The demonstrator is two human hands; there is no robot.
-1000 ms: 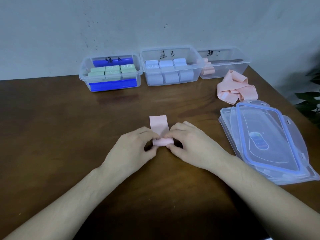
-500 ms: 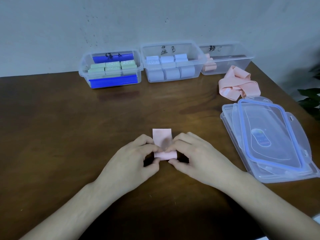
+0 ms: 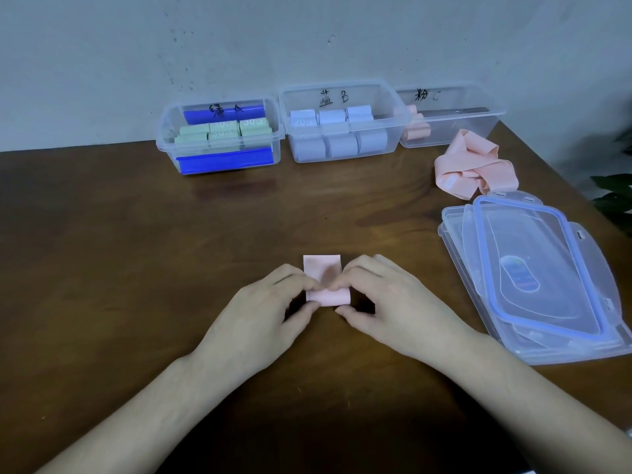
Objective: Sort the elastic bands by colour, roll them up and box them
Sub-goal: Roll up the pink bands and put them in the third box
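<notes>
**A:** What have the hands got?

**B:** Both pinch the same soft pink elastic band (image 3: 327, 295), half rolled on the dark brown wooden table (image 3: 136, 268). The left hand (image 3: 260, 313) nips the roll's left end between thumb and forefinger; the right hand (image 3: 393, 309) does likewise at the right end. A short flat tail of the band lies just beyond the fingertips, pointing away from the person.

**A:** How would you finish it neatly?

**B:** I'd keep both thumbs behind the roll and the forefingers on top, turn both ends evenly so the edges stay square, and press the tail flat as it winds in. Uneven pressure would likely make the roll cone out sideways.

**A:** And then?

**B:** By colour it belongs in the clear plastic box marked C (image 3: 451, 114), far right in the row by the wall, which already holds a few pink rolls. The middle box of pale blue rolls (image 3: 338, 131) and the left box of green rolls (image 3: 222, 138) look full. A loose heap of pink bands (image 3: 475, 165) waits near the stacked clear lids (image 3: 533, 278).
</notes>
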